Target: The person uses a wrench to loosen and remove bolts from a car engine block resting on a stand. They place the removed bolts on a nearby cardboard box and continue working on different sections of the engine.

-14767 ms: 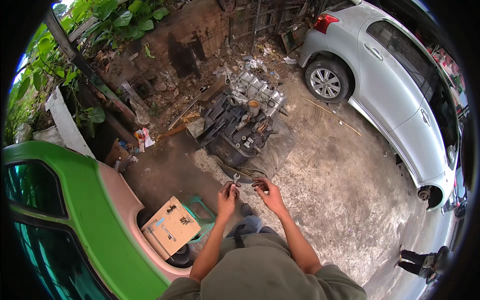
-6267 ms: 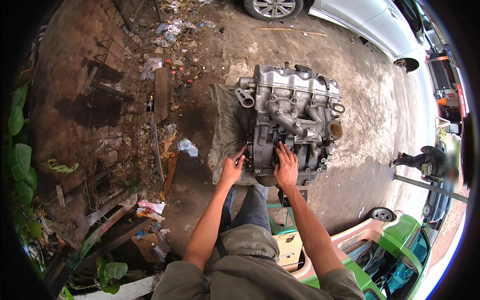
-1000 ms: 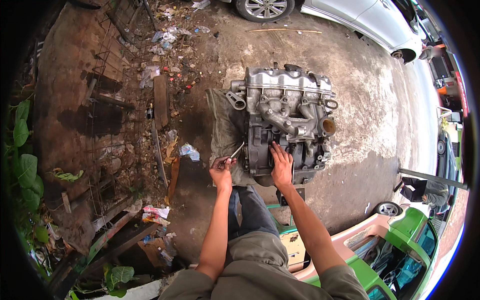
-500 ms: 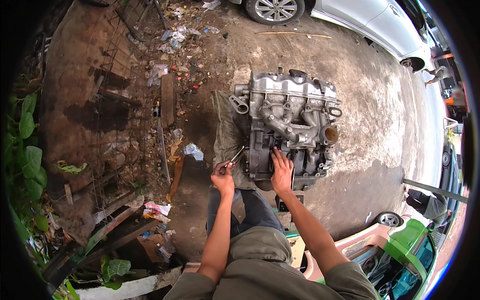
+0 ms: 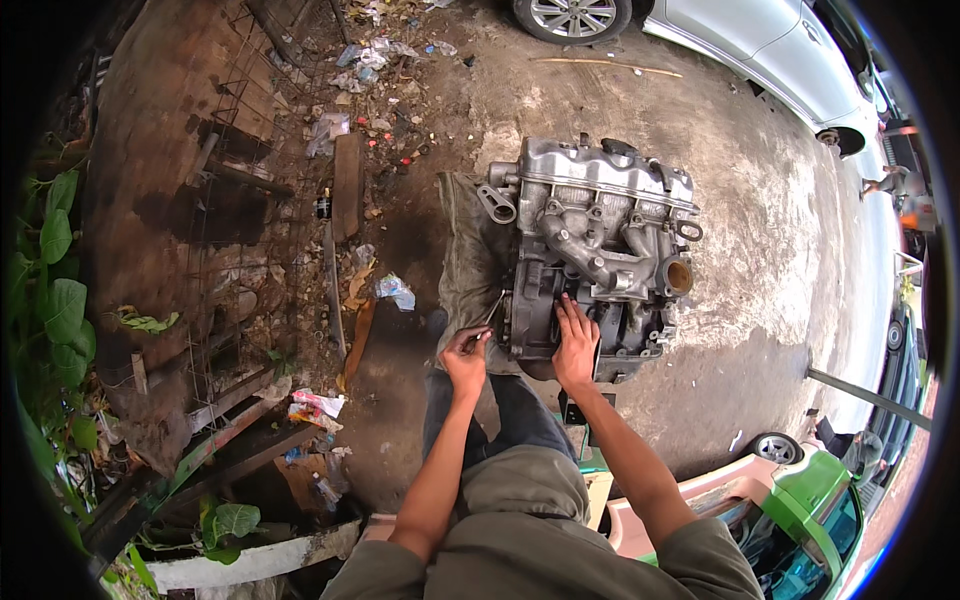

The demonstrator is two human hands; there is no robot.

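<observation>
A grey metal car engine (image 5: 600, 255) stands on the ground in front of me, its ribbed silver cover at the far side and the pipe-like manifold in the middle. My left hand (image 5: 466, 360) is closed around a thin, shiny metal tool (image 5: 497, 305), whose tip points up beside the engine's left edge. The tool's exact kind is too small to tell. My right hand (image 5: 576, 345) lies with its fingers stretched out on the dark near side of the engine block, below the manifold. Nothing shows in its grip.
A crumpled cloth (image 5: 465, 240) lies under the engine's left side. Litter and a wooden beam (image 5: 348, 187) lie to the left. A silver car (image 5: 745, 40) stands at the far side. At the lower right are a green vehicle (image 5: 815, 490) and a metal pole (image 5: 865, 393).
The whole view has shifted, so the engine sits farther right in the picture. My left hand has come closer to the engine's left edge with the tool. My right hand stays on the block.
</observation>
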